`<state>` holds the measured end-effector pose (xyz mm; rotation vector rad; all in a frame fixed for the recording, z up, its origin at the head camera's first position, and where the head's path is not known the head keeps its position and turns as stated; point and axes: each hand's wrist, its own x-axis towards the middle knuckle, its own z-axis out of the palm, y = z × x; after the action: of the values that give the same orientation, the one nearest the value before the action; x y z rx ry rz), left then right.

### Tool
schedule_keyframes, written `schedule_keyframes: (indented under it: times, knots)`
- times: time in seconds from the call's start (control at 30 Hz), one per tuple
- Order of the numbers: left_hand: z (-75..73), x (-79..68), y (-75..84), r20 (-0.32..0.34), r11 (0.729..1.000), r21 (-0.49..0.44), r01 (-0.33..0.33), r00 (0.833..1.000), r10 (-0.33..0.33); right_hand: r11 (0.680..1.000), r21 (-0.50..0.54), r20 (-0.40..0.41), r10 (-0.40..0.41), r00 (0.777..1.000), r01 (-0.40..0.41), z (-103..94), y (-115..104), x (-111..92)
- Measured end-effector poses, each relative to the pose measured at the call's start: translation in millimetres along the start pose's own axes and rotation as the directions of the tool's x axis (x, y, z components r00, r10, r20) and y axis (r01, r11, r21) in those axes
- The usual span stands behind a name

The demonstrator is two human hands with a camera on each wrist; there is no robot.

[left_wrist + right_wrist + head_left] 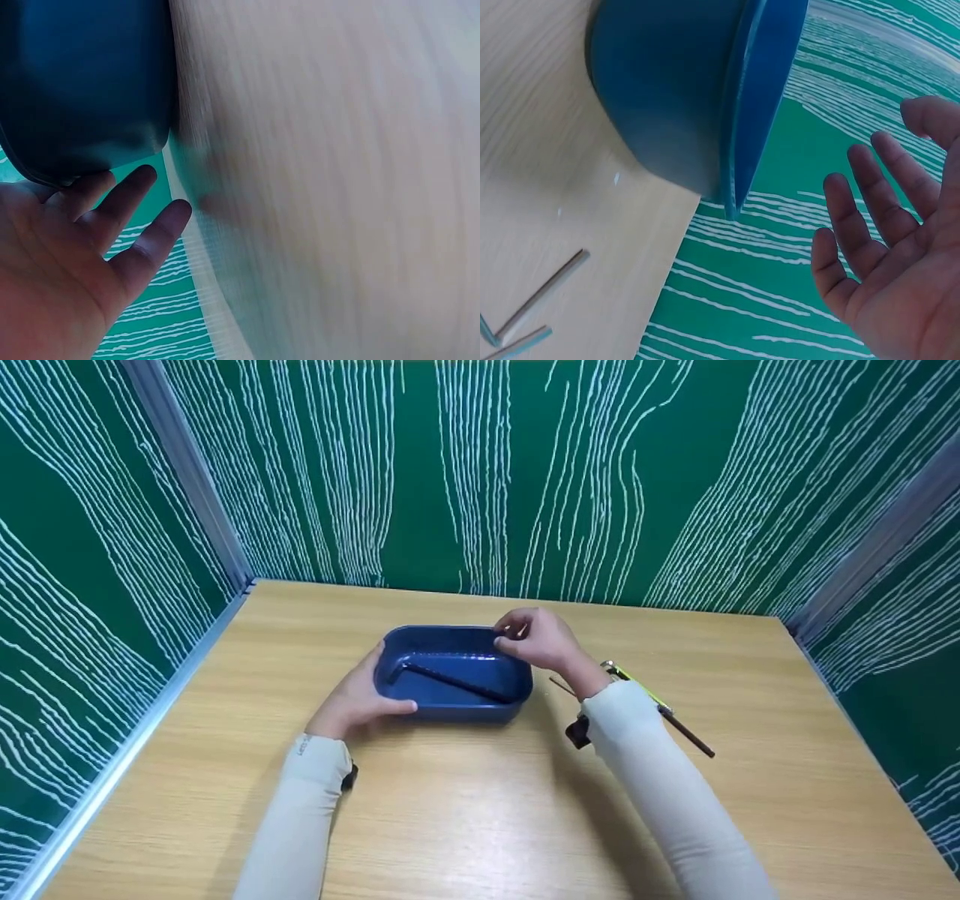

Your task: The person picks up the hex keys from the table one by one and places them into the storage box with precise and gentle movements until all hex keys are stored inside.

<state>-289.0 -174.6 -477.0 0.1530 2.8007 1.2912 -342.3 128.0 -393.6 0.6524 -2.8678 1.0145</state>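
A dark blue rectangular tub point(450, 712) with rounded corners stands on the table, its open side up. Inside it lies a long dark L-shaped rod point(457, 682), like a hex key, its short bent end toward the left. My left hand point(356, 697) grips the tub's left end, thumb along the front rim; in the left wrist view its fingers point(135, 187) reach beside the tub wall. Over the tub's back right corner is my right hand point(544, 641), fingers loosely bent; in the right wrist view it holds nothing and is apart from the tub point(667, 90).
Right of the tub, partly behind my right wrist, lie thin rods: one yellow-green point(636, 681), one dark brown point(690, 733). The right wrist view shows a thin bent metal rod point(544, 296) there. Green walls with white lines point(480, 472) enclose the wooden table point(465, 810).
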Motion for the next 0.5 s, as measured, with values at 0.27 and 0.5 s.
schedule_keyframes:
  times: [0.27,0.5]
  knots:
    - [0.8,-1.0,-1.8,-0.012,0.999,-0.005,-0.044,0.999,0.044,0.999,-0.035,-0.047,0.016,0.999,-0.018,-7.6,15.4,-4.8]
    - [0.6,-0.3,-1.2,-0.018,0.997,0.003,-0.075,0.997,0.075,0.999,-0.039,-0.127,-0.007,0.992,0.002,-11.4,33.1,-9.7]
